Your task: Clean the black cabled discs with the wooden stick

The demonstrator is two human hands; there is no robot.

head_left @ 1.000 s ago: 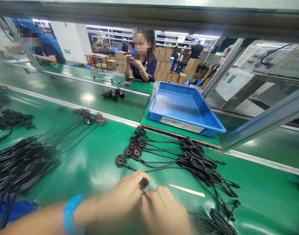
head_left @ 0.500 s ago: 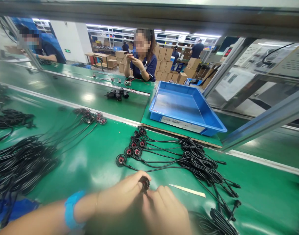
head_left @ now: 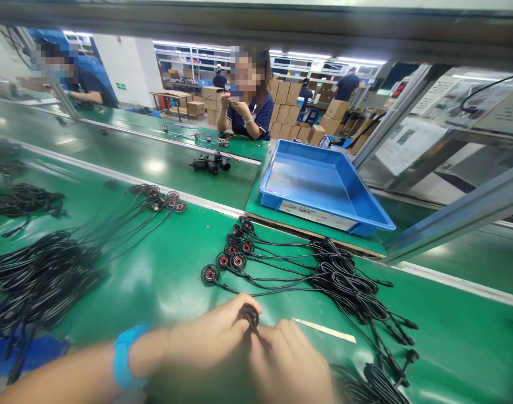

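Observation:
Low in the head view, my left hand [head_left: 214, 331] is closed on a small round black part [head_left: 249, 315] with a toothed-looking rim, thumb and fingers at its edge. From the other side my right hand [head_left: 292, 359] pinches just below it, where a black cable seems to join; the fingertips partly hide that spot. Beyond my hands lie several similar black discs with red centres [head_left: 209, 274], their cables running right to coiled black bundles [head_left: 344, 275]. A thin cream-coloured stick with a pointed tip [head_left: 326, 331] rests right of my right hand.
A blue tray [head_left: 323, 224] stands on a raised board behind the discs. More coiled cables [head_left: 46, 280] with discs lie at left, and another coil [head_left: 378, 384] at lower right. Black parts [head_left: 209, 163] sit on the far strip. A co-worker [head_left: 252, 106] sits opposite; a metal post [head_left: 449, 207] slants at right.
The whole view has shifted slightly, so things sit a little farther right. Both hands keep their hold; the round part appears slightly turned between the fingers.

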